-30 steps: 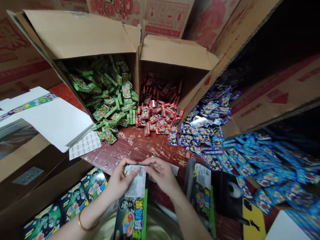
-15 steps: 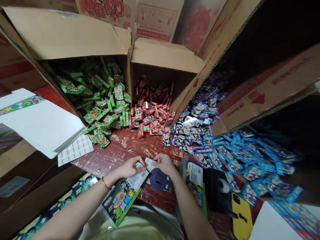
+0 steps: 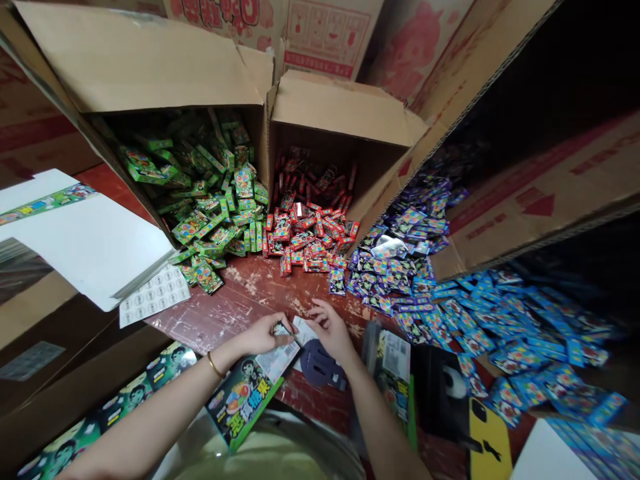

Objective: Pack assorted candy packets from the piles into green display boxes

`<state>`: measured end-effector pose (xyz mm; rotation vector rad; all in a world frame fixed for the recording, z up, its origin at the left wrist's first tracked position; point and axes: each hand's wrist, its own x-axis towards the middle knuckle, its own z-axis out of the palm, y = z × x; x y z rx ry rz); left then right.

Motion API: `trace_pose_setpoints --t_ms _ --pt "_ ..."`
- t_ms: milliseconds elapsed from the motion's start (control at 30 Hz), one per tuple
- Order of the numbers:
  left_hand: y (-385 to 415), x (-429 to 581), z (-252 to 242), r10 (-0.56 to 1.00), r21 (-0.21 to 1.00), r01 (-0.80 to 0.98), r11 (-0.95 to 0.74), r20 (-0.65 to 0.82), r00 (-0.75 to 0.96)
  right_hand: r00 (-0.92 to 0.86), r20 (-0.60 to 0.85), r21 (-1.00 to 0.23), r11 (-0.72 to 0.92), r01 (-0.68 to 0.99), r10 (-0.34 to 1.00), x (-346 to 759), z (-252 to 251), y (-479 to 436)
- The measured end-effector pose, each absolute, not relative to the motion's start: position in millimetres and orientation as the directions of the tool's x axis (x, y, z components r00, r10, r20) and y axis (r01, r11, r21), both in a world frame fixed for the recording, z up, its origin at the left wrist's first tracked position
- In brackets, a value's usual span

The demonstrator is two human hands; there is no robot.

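My left hand, fingers curled, grips the upper end of a printed candy package. This flat package is dark green with colourful lettering and a white barcode panel, and lies tilted near my lap. Close by on the right, my right hand has its fingers apart, with the thumb near a white strip at the package's top end. Whether the thumb touches that strip, I cannot tell. Under the right hand lies a dark grey slotted piece, partly covered.
Tipped cartons spill green packets, red packets, purple packets and blue packets. At left are white card sheets and a sticker sheet. To the right lie another package, a black tape dispenser and a yellow phone case.
My right hand's fingers have loosened and spread away from the white strip. The left hand keeps its grip on the package. The whole view has shifted slightly.
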<state>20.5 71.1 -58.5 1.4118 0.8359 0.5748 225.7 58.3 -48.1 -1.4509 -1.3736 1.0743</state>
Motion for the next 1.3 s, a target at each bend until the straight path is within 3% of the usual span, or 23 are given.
trace_pose_setpoints --t_ms 200,400,667,833,900,1000,1067,1133,1200,1300 --pt "70.6 21.7 -56.7 0.797 0.983 0.164 0.078 -0.161 0.582 0.027 -0.054 -0.974 -0.058 0.22 0.998 208.5 -75.9 74.0" --pt "72.4 20.9 -56.7 0.796 0.984 0.166 0.072 -0.157 0.585 -0.022 -0.029 -0.978 -0.024 0.208 0.999 219.6 -71.8 63.6" --pt "70.1 17.7 -49.6 0.793 0.984 0.155 0.083 -0.159 0.588 -0.087 0.133 -0.913 0.156 0.377 0.987 220.4 -47.8 53.9" --pt "69.7 17.8 -49.1 0.808 0.984 0.17 0.057 -0.145 0.572 -0.229 0.278 -0.726 0.36 0.586 0.933 211.8 -54.1 51.0" --pt "69.1 18.3 -48.2 0.814 0.983 0.179 0.04 -0.136 0.564 -0.235 0.271 -0.727 0.359 0.585 0.933 211.6 -59.0 46.2" --pt "68.5 17.5 -39.4 0.822 0.982 0.187 0.024 -0.126 0.556 -0.057 0.192 -0.889 0.198 0.413 0.98 213.8 -53.8 37.4" --pt "70.0 15.4 -27.2 0.833 0.981 0.196 0.007 -0.114 0.542 0.114 0.044 -0.986 0.024 0.168 0.992 213.8 -38.2 33.2" --pt "73.6 13.3 -11.2 0.852 0.977 0.212 -0.021 -0.094 0.515 0.22 -0.106 -0.993 -0.091 -0.076 0.97 210.3 -15.0 31.6" --pt "78.0 13.0 6.0 0.871 0.972 0.23 -0.055 -0.066 0.488 0.269 -0.164 -0.971 -0.108 -0.213 0.949 203.6 10.0 32.2" --pt "81.2 17.2 27.8 0.87 0.963 0.248 -0.108 -0.03 0.492 0.281 -0.115 -0.966 -0.042 -0.255 0.953 192.5 38.6 35.1"
